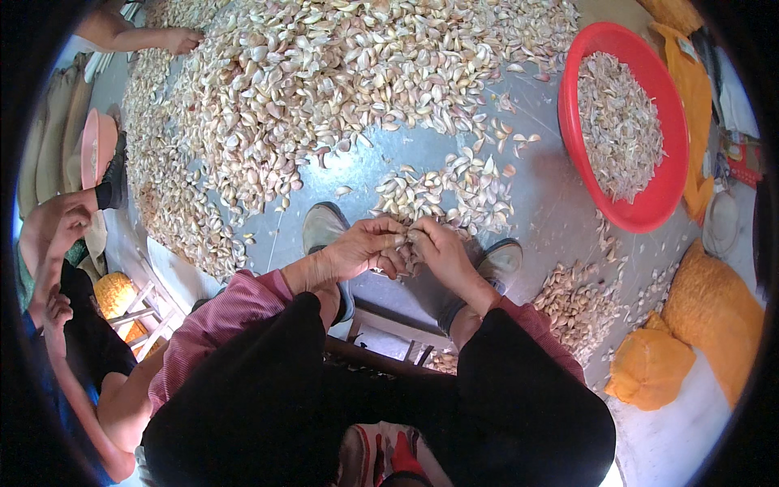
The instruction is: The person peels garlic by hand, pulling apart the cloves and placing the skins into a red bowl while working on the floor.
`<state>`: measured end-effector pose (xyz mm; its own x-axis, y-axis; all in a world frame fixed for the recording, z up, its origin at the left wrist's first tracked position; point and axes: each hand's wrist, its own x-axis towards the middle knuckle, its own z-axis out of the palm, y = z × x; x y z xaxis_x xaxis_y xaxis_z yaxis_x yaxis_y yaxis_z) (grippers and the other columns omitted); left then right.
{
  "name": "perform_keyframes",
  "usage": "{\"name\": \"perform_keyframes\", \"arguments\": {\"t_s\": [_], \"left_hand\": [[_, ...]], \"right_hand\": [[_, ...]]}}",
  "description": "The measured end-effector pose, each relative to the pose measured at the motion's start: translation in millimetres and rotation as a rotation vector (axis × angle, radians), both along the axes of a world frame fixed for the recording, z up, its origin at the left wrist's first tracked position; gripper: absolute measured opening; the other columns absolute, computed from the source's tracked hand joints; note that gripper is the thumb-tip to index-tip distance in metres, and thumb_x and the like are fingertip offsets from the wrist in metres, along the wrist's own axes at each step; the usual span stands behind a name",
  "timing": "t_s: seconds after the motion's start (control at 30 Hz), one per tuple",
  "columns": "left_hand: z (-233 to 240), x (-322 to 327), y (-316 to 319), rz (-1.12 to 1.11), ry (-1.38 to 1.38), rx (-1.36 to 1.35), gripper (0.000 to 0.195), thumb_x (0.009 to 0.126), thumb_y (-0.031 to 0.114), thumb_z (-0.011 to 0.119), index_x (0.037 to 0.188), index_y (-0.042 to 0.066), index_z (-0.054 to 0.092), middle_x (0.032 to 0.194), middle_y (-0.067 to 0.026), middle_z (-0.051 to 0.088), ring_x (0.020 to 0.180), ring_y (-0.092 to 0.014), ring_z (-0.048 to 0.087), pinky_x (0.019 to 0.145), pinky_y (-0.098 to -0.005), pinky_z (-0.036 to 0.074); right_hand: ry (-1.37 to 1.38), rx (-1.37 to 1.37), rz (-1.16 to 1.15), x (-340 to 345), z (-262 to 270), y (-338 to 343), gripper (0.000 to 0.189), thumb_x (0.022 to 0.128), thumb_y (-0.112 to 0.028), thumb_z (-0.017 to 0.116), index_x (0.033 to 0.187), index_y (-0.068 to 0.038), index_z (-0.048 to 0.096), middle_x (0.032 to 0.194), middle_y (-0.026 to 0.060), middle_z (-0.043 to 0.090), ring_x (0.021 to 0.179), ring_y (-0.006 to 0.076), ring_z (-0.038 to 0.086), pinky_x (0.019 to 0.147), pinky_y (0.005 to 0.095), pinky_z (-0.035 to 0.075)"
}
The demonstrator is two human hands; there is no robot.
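Note:
My left hand and my right hand meet over the floor between my shoes. Their fingertips pinch a piece of garlic, mostly hidden by the fingers; whether it is a clove or part of a bulb, I cannot tell. Just beyond my hands lies a small heap of garlic cloves, pale with pinkish skins. Farther out, a much larger spread of loose cloves covers the grey floor.
At the right stands a red plastic basin with papery garlic skins. Another garlic pile lies beside my right shoe, near orange sacks. Other people's arms appear at left; one hand touches the large spread. A pink basin stands there.

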<state>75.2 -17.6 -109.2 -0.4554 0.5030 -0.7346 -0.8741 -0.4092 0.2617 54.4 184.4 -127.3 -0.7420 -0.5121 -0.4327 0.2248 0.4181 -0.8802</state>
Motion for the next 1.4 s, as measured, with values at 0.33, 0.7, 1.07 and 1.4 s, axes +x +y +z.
{"name": "perform_keyframes", "arguments": {"t_s": [0.33, 0.7, 1.07, 1.4], "left_hand": [[-18.6, -26.9, -21.0, -0.153, 0.357, -0.609, 0.006, 0.091, 0.003, 0.063, 0.096, 0.004, 0.066, 0.079, -0.0021, 0.067, 0.061, -0.008, 0.061, 0.052, -0.0234, 0.050], [-27.8, -39.8, -32.5, 0.053, 0.337, -0.517, 0.008, 0.091, 0.001, 0.064, 0.099, 0.002, 0.065, 0.080, -0.0056, 0.066, 0.068, -0.013, 0.065, 0.055, -0.0272, 0.056], [-22.3, -0.7, -10.2, -0.168, 0.349, -0.170, 0.010, 0.091, 0.001, 0.064, 0.101, 0.000, 0.063, 0.080, -0.0114, 0.068, 0.062, -0.018, 0.068, 0.054, -0.0306, 0.059], [-4.7, -16.4, -4.9, 0.041, 0.128, -0.044, 0.014, 0.098, 0.007, 0.056, 0.105, -0.003, 0.061, 0.083, -0.0162, 0.068, 0.065, -0.024, 0.070, 0.056, -0.0338, 0.062]], "right_hand": [[0.676, 0.375, 0.202, -62.8, 1.1, -9.0, 0.025, 0.084, -0.017, 0.067, 0.102, -0.005, 0.054, 0.088, 0.0150, 0.066, 0.086, 0.0342, 0.065, 0.073, 0.0464, 0.050], [0.444, 0.212, 0.052, -66.4, -12.0, -1.5, 0.013, 0.089, -0.018, 0.061, 0.092, -0.005, 0.063, 0.083, 0.0141, 0.066, 0.077, 0.0339, 0.065, 0.068, 0.0427, 0.048], [-0.531, -0.277, -0.220, 0.1, -12.2, 7.5, 0.020, 0.098, -0.021, 0.056, 0.102, -0.002, 0.060, 0.075, 0.0039, 0.060, 0.063, 0.0115, 0.051, 0.059, 0.0282, 0.043], [0.026, -0.280, -0.090, -41.7, 13.5, -2.9, 0.018, 0.093, -0.007, 0.061, 0.109, 0.001, 0.063, 0.085, 0.0045, 0.065, 0.075, 0.0086, 0.059, 0.066, 0.0234, 0.047]]}}
